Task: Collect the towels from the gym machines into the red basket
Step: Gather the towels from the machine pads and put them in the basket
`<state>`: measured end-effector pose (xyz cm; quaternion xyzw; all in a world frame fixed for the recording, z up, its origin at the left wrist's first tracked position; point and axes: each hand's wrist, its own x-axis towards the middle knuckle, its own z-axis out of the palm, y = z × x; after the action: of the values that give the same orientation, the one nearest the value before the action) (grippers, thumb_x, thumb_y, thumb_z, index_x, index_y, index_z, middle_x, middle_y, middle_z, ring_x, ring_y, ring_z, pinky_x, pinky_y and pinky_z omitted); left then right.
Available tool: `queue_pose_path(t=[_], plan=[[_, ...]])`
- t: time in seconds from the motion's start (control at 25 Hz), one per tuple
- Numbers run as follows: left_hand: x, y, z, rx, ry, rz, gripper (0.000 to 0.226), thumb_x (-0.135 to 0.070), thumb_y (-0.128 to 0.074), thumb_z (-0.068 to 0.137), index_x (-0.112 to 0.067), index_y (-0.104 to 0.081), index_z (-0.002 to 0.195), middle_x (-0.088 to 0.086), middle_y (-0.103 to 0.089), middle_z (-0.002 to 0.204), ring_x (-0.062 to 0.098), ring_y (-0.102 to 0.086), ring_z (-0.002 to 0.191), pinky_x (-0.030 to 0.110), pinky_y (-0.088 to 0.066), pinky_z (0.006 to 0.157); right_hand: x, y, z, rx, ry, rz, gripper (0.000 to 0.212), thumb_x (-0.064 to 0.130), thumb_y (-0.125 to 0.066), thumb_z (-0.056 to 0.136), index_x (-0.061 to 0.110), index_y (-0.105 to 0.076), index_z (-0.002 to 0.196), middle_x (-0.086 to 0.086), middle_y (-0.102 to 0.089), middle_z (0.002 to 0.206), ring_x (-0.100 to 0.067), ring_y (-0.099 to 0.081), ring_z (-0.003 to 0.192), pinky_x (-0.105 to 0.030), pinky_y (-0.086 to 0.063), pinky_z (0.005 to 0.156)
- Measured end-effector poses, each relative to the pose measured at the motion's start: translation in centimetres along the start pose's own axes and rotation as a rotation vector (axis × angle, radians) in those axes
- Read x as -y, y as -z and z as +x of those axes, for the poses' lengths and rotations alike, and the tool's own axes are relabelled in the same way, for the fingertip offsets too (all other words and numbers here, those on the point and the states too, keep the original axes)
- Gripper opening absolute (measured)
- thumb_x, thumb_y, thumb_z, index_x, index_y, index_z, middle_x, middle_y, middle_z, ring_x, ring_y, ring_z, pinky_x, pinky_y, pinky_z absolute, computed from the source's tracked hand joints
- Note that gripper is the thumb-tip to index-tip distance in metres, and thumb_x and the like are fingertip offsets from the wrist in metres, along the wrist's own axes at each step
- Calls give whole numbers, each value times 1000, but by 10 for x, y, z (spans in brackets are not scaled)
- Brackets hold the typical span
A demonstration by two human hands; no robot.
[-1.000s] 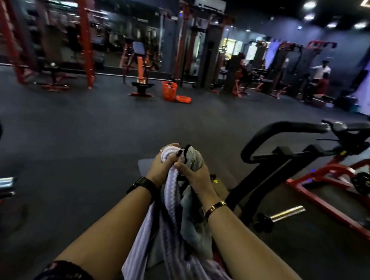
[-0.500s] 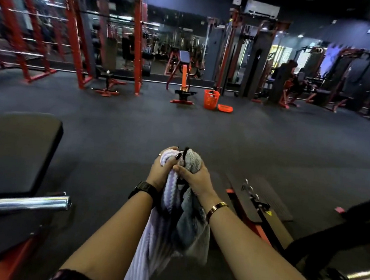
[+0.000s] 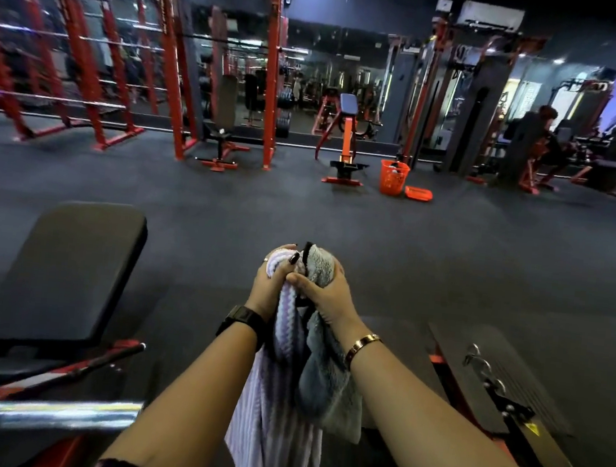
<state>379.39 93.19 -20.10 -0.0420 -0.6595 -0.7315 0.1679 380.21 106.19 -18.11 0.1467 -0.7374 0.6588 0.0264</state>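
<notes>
Both of my hands hold a bundle of towels in front of me. My left hand (image 3: 268, 288) grips a lilac ribbed towel (image 3: 278, 411) that hangs down between my forearms. My right hand (image 3: 325, 294) grips a grey fluffy towel (image 3: 326, 382) beside it. The two towels are bunched together at the top. The red basket (image 3: 394, 177) stands far across the floor, next to an orange bench machine, with something pale inside it. Its red lid (image 3: 418, 194) lies on the floor to its right.
A black padded bench (image 3: 66, 270) with a chrome bar (image 3: 37, 414) is close on my left. A low machine plate with a chain (image 3: 488, 375) is close on my right. Red racks line the back left. A person (image 3: 537, 142) sits at a machine far right. Open dark floor lies between.
The view has swung left: the black handlebar machine on the right left the frame, the padded bench came in on the left, and the basket shifted right. My grip on the towels is unchanged.
</notes>
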Motion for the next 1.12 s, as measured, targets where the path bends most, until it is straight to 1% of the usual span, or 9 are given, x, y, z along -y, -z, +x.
queue_pose_path(t=[0.08,0.16,0.24,0.32,0.48,0.72,0.88,1.0,1.12], plan=[[6,6,30,-7,0,19,67,-51,-56,69,-2,-59,116,18,-60,123,33,-57,116,51,-44,103,-6,-6,33,9,2,-136,104,54,-83,53,28,-35,143,5,-31,151,-16,-25,140,-37,-28,115],[13,9,65,-18,-5,34,72,-51,-54,67,1,-57,117,15,-61,120,29,-58,114,45,-46,102,-15,-8,72,24,55,-191,95,59,-78,56,40,-38,140,11,-11,159,-15,-8,146,-44,-17,119],[23,8,107,-15,-14,42,74,-51,-54,65,1,-57,117,8,-62,117,18,-62,108,32,-51,96,-31,-8,119,43,90,-194,82,56,-79,61,46,-43,134,12,-7,160,-14,-3,147,-45,-13,119],[32,4,147,5,-23,29,69,-51,-55,63,-4,-57,114,-2,-61,114,1,-63,97,15,-51,83,-47,-5,163,89,85,-104,80,54,-80,61,48,-45,132,9,-18,158,-13,-13,146,-42,-15,119],[57,-10,246,5,2,45,67,-51,-57,64,-8,-57,115,4,-62,113,4,-63,96,18,-50,81,-75,5,270,164,46,150,65,31,-85,65,43,-52,121,2,-52,139,-11,-50,127,-40,-39,110],[89,-17,375,-41,9,70,79,-49,-56,62,1,-54,123,9,-62,112,12,-63,97,14,-51,75,-109,7,407,172,30,190,83,48,-87,54,38,-52,128,3,-49,142,-12,-50,128,-40,-42,108],[117,-7,458,-81,-9,63,76,-50,-56,61,0,-56,120,5,-62,111,8,-63,97,20,-51,80,-130,-4,493,184,42,198,74,50,-88,53,47,-55,119,1,-48,144,-14,-49,129,-41,-42,108],[142,6,521,-80,9,47,73,-50,-57,65,-1,-57,120,16,-62,120,26,-61,108,37,-52,92,-144,-15,555,184,50,196,69,37,-87,61,40,-54,122,0,-53,139,-13,-53,125,-39,-44,106],[164,23,601,-61,13,52,72,-51,-56,65,-4,-58,119,14,-63,117,24,-61,104,34,-52,90,-161,-31,633,145,53,196,65,20,-83,70,29,-51,126,-3,-54,137,-14,-53,124,-35,-44,106]])
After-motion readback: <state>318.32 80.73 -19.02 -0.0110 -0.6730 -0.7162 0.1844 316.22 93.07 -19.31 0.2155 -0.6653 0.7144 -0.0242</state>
